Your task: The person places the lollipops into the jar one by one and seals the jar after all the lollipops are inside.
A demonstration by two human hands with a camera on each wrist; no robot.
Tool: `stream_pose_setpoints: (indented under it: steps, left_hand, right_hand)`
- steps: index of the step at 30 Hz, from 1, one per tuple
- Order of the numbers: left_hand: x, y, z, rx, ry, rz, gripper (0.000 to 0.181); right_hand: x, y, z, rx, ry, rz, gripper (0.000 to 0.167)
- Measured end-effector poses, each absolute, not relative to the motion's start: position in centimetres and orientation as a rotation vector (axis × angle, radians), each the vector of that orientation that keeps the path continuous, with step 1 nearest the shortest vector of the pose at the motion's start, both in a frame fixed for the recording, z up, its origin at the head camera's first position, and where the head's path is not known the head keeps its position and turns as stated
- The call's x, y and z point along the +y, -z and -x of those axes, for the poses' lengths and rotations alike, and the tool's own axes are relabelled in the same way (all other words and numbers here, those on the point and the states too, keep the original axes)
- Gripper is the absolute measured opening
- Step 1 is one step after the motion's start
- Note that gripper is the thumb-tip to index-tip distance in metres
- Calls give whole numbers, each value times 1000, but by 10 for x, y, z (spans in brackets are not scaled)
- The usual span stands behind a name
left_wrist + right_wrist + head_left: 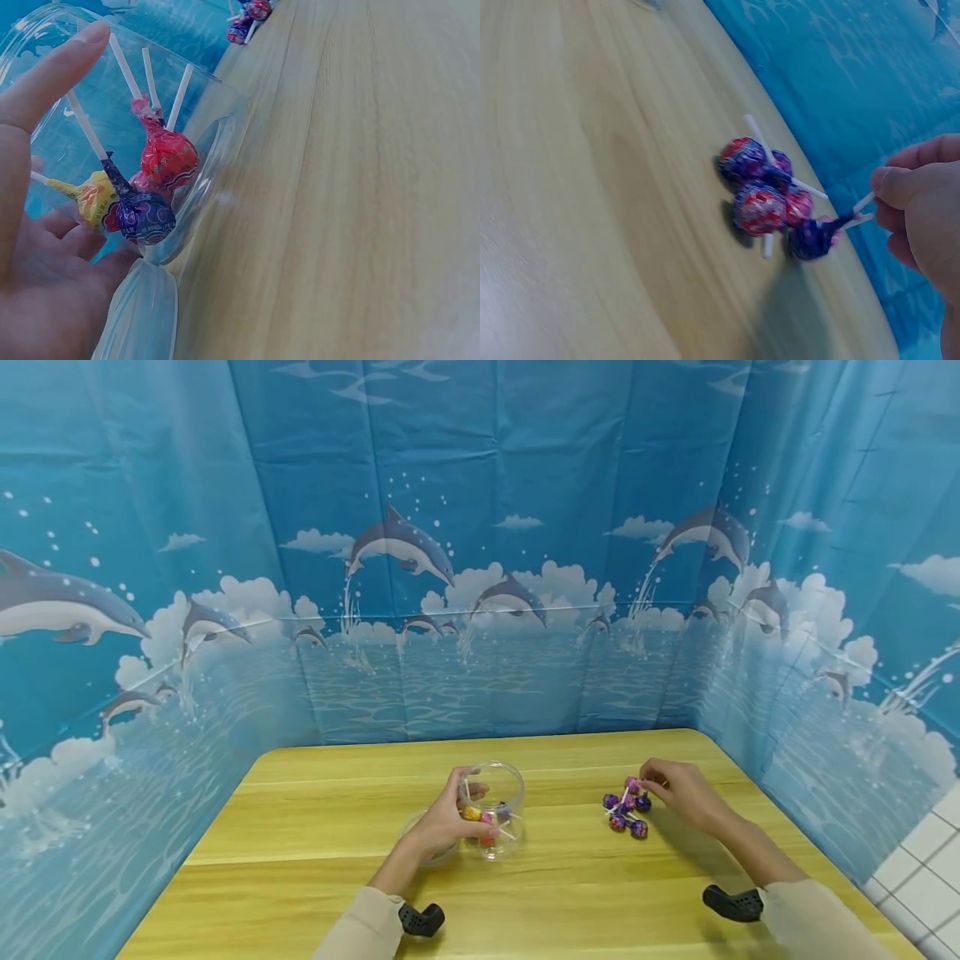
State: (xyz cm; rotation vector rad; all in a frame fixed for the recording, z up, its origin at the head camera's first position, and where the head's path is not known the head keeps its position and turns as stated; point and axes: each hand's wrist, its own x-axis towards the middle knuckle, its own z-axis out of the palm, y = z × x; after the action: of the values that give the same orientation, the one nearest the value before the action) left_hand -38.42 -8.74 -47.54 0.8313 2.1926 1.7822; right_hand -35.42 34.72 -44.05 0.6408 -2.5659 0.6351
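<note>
Right wrist view: right hand (932,214) pinches a purple lollipop (810,240), stick (863,202) towards two o'clock. Left hand (444,821) grips a jar (504,783) of lollipops (169,159), wrapper print (96,199) unreadable.

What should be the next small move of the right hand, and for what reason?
I would probably lift the purple-wrapped lollipop gently clear of the neighbouring loose lollipops, toward the clear jar. The right hand pinches its stick, while the left hand holds the jar, whose top is open, with red, yellow and purple lollipops inside.

Lollipops (627,804) right of the jar (501,789)
</note>
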Motion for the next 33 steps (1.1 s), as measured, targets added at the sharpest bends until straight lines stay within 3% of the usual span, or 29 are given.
stream_pose_setpoints:
  steps: [13,22,33]
  left_hand:
    - [-89,473,384,2183,-1770,-839,96]
    - [-89,473,386,2188,-1755,-855,98]
    - [-89,473,388,2206,-1731,-870,96]
  right_hand:
    - [352,424,353,-2539,-878,-467,5]
    - [339,422,358,-2489,-1269,-342,21]
    - [318,423,364,-2398,-1528,-315,24]
